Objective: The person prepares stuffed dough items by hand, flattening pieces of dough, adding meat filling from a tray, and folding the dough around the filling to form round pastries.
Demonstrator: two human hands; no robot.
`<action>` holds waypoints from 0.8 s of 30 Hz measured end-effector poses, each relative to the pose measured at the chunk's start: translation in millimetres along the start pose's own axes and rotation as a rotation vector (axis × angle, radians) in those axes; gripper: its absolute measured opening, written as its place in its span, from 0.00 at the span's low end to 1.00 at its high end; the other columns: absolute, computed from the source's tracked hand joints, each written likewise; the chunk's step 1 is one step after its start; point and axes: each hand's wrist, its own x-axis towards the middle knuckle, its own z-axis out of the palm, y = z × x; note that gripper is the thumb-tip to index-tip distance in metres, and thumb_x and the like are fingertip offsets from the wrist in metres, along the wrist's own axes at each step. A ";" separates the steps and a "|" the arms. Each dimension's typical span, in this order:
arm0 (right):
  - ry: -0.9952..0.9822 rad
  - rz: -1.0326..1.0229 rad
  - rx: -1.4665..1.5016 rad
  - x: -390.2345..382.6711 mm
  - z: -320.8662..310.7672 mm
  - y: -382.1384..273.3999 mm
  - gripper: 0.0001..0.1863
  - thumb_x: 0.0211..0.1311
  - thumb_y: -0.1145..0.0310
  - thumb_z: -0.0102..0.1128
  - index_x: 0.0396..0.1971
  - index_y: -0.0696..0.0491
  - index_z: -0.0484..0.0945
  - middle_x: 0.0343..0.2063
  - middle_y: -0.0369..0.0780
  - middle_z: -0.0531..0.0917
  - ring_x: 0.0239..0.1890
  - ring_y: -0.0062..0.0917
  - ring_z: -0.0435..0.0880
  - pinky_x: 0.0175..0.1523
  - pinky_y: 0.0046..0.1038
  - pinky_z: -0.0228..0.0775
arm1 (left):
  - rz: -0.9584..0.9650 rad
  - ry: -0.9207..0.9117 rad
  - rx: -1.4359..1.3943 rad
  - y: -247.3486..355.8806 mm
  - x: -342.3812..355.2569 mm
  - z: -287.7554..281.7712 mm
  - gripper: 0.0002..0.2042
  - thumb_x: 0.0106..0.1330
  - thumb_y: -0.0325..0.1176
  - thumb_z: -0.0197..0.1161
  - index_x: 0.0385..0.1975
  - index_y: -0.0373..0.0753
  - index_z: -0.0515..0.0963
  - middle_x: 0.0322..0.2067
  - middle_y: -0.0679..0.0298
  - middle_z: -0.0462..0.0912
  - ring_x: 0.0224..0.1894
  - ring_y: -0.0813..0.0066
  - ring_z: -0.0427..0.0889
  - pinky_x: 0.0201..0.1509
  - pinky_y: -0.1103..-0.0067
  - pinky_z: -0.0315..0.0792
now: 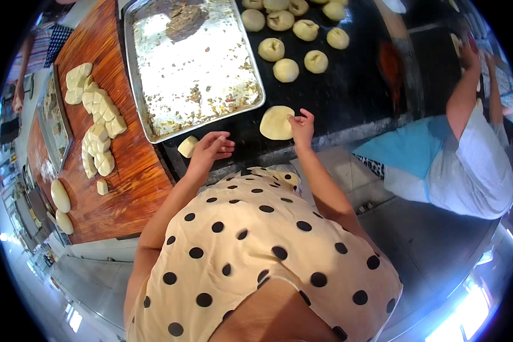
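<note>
A flat round of dough (276, 123) lies on the black worktop in front of me. My right hand (303, 129) pinches its right edge between thumb and fingers. To its left, my left hand (213, 147) hovers with its fingers stretched toward the round, apart from it and holding nothing I can see. Right beside the back of that hand sits a small thick lump of dough (187, 147). Beyond the round, several dough balls (286, 70) rest on the worktop, some with gathered, pleated tops.
A metal tray (260, 101) with scattered crumbs and a brown heap of filling (186, 23) stands ahead on the left. Cut dough chunks (101, 108) cover part of the wooden table (137, 188). Another person in a blue apron (410, 149) works at the right.
</note>
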 end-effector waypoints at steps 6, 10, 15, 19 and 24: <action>-0.416 -0.402 -0.869 16.6 -22.6 -30.1 0.23 0.50 0.51 0.73 0.35 0.56 0.80 0.42 0.47 0.79 0.46 0.40 0.79 0.46 0.39 0.71 | 0.081 -0.122 0.040 -11.1 41.2 4.0 0.13 0.75 0.36 0.56 0.50 0.33 0.76 0.39 0.59 0.84 0.40 0.75 0.83 0.46 0.77 0.79; -0.702 -0.245 -0.762 -38.7 -8.5 -128.6 0.17 0.51 0.61 0.73 0.27 0.60 0.79 0.20 0.39 0.77 0.22 0.26 0.73 0.32 0.30 0.67 | 0.255 -0.034 0.189 -15.0 65.1 -8.7 0.17 0.70 0.45 0.62 0.50 0.39 0.79 0.41 0.67 0.84 0.44 0.77 0.80 0.53 0.78 0.73; -0.992 -0.133 -0.415 -77.8 61.0 -212.2 0.13 0.58 0.68 0.72 0.35 0.61 0.80 0.24 0.30 0.77 0.26 0.12 0.68 0.31 0.21 0.64 | -0.003 -0.478 -0.773 7.6 67.9 -42.0 0.26 0.75 0.53 0.50 0.57 0.36 0.73 0.55 0.58 0.78 0.57 0.72 0.77 0.64 0.71 0.68; -0.909 -0.465 -0.586 -68.8 146.9 -251.6 0.12 0.64 0.63 0.65 0.36 0.59 0.81 0.22 0.37 0.79 0.24 0.18 0.74 0.31 0.23 0.67 | 0.133 -0.539 -0.942 41.5 47.9 -106.4 0.23 0.74 0.43 0.56 0.60 0.32 0.70 0.57 0.55 0.77 0.59 0.68 0.78 0.63 0.69 0.72; -0.859 -1.006 -0.677 1.7 264.8 -271.1 0.15 0.64 0.64 0.64 0.46 0.56 0.79 0.43 0.45 0.83 0.45 0.36 0.83 0.48 0.34 0.75 | 0.127 -0.372 -1.171 41.0 37.1 -159.9 0.26 0.70 0.35 0.61 0.65 0.31 0.65 0.59 0.53 0.75 0.61 0.62 0.76 0.68 0.65 0.69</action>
